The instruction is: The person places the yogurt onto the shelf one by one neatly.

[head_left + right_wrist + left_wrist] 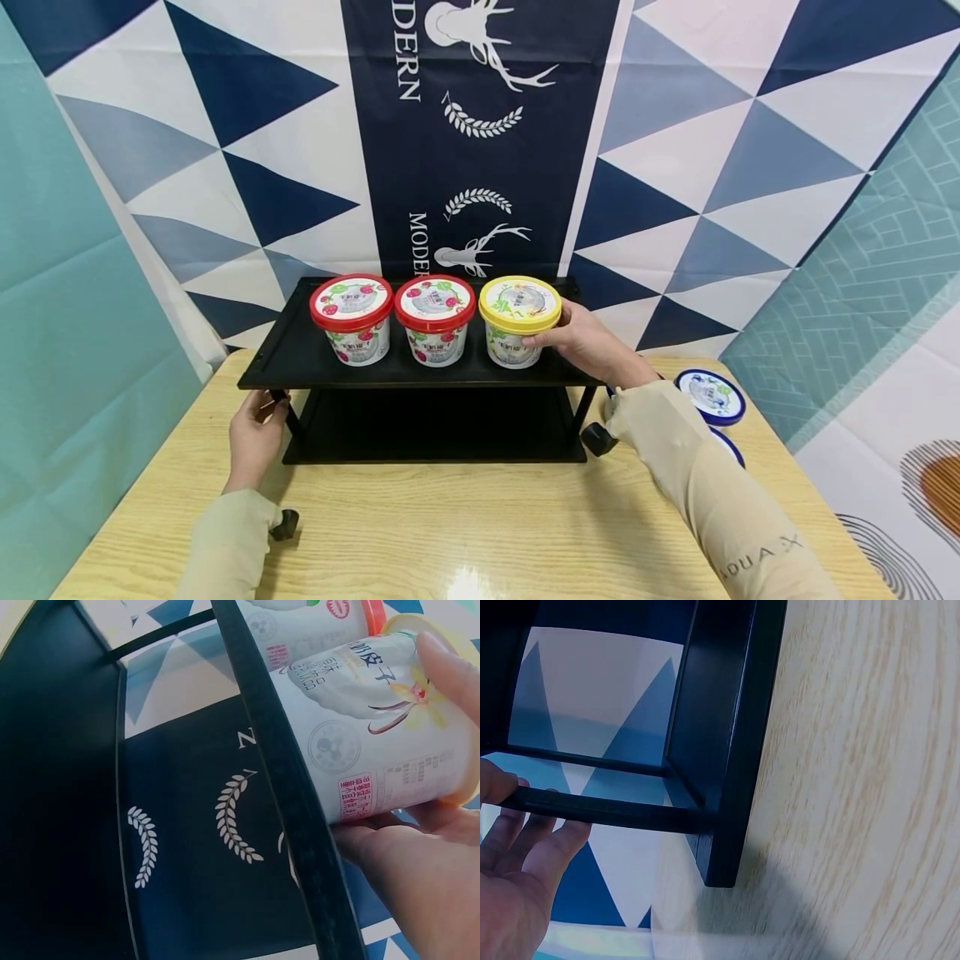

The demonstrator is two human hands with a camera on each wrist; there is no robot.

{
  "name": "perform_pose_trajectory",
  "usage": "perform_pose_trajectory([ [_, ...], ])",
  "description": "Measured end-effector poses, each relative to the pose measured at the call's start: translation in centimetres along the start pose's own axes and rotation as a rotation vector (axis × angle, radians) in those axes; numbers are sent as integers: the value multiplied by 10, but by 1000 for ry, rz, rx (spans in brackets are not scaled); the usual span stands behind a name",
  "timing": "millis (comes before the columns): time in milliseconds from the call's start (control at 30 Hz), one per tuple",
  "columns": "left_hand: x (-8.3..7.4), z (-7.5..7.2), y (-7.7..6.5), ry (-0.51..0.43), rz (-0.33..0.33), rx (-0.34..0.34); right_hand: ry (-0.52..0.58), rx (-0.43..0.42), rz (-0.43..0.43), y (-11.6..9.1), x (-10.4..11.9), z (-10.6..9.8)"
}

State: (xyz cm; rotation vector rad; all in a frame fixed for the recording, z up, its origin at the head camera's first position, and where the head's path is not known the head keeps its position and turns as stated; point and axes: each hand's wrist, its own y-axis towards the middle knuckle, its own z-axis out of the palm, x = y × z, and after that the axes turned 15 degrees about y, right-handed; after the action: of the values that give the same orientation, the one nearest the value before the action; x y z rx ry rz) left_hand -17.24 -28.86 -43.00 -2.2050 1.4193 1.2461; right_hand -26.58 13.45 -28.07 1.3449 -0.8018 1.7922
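Observation:
A black two-tier shelf point(435, 377) stands on the wooden table. Along its top tier sit two tubs with red lids, a left one point(360, 346) and a middle one point(438, 346), both with berry pictures. To their right is a yellow-lidded tub point(513, 350), which my right hand point(596, 343) grips around its side, thumb at the front. The right wrist view shows its vanilla-flower label. My left hand point(257, 440) holds the shelf's left front post point(622, 811) between thumb and fingers, below the top tier.
Blue-lidded tubs point(708, 395) stand on the table point(420, 525) right of the shelf, partly behind my right sleeve point(675, 442). A patterned cloth point(292, 108) hangs behind the shelf. The lower tier point(435, 425) lies close over the tabletop.

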Motion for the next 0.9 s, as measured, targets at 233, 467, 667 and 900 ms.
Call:
perform_pose_trajectory([
  [233, 0, -1, -1, -1, 25, 2, 11, 27, -10, 3, -4, -4],
  [467, 0, -1, -1, 1, 1, 9, 39, 51, -13, 4, -3, -5],
  [667, -1, -1, 0, -24, 27, -9, 42, 78, -19, 6, -2, -7],
  [900, 1, 1, 1, -8, 10, -8, 42, 94, -9, 8, -3, -10],
])
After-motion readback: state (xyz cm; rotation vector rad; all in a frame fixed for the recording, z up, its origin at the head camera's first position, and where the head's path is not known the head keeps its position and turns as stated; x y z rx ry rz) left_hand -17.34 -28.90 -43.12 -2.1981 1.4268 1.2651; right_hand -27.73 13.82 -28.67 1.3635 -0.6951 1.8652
